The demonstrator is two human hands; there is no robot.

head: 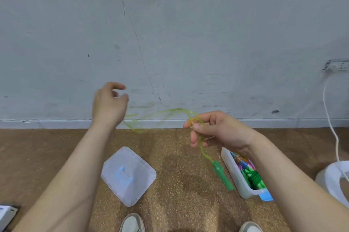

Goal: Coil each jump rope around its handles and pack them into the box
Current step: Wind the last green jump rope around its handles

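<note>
My right hand (pixel 213 130) pinches a translucent yellow-green jump rope (pixel 162 113) near one end, with a small loop at my thumb. A green handle (pixel 222 176) dangles below that hand, blurred by motion. The rope's blurred slack runs left toward my left hand (pixel 109 102), which is raised with its fingers loosely curled; I cannot tell whether the rope touches it. A clear plastic box (pixel 237 177) stands on the floor under my right forearm and holds coiled ropes in green, pink and blue.
The box's clear lid (pixel 128 175) with a blue handle lies on the brown floor between my arms. A white round object (pixel 332 180) and a white cable (pixel 329 118) are at the right. My shoe tips (pixel 132 222) show at the bottom. A grey wall is close ahead.
</note>
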